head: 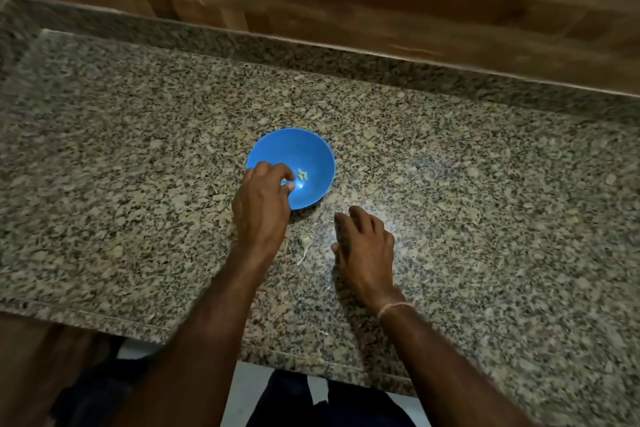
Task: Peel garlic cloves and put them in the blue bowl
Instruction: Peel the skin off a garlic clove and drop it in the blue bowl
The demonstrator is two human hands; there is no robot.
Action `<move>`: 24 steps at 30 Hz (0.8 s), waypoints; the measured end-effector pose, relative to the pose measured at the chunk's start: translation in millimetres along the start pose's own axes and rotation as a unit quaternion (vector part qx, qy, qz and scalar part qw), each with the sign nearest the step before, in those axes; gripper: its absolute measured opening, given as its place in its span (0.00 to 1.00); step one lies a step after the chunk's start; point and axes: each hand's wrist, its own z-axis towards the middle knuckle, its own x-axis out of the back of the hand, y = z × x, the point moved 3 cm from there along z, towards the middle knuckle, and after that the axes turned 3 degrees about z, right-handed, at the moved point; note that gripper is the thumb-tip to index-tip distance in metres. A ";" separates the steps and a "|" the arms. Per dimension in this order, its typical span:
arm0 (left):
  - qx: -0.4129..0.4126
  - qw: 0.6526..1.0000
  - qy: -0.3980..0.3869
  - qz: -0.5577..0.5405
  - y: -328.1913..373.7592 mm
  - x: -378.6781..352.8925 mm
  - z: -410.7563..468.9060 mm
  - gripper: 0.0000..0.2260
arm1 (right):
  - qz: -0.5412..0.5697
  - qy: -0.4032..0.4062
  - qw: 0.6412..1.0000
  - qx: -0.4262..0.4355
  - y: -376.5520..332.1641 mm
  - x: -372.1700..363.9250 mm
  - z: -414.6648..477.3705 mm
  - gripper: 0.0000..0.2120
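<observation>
— Fingers (290,186), left hand (261,208): curled, thumb and forefinger nearly meeting over the near rim of the blue bowl (311,142). Holding a clove?
— Cannot tell; blur hides the gap. If you hold one, part them low over the peeled cloves (302,174) inside, so nothing bounces out.
— Right hand (367,246)?
— Fingers extended, resting on the granite counter (485,184), holding nothing. Pale garlic scrap (305,242) between your hands: clove or skin, unclear.

The left hand (261,208) curled over the 8 o'clock rim of the round blue plastic bowl (304,149); the right hand (367,246) lay at 5 o'clock.
</observation>
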 end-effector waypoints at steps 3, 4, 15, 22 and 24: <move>-0.060 0.998 0.036 0.009 0.4 2.4 -17.9 0.08 | 0.019 0.003 1.000 -0.003 1.2 -0.1 -1.0 0.26; -0.073 0.997 0.036 -0.012 1.4 -0.4 -34.4 0.06 | 0.030 0.004 1.000 -0.005 2.2 -0.1 -1.3 0.25; 0.147 0.942 -0.154 -0.259 -36.7 -63.6 -91.5 0.10 | 0.265 0.053 0.963 -0.016 -2.5 -10.1 -17.6 0.15; 0.265 0.787 -0.253 -0.496 -20.1 -47.1 -105.9 0.10 | 0.527 0.036 0.847 -0.061 -25.5 9.6 -35.6 0.10; 0.271 0.775 -0.248 -0.515 -15.9 -44.0 -109.8 0.10 | 0.553 0.027 0.831 -0.058 -25.4 18.0 -37.5 0.09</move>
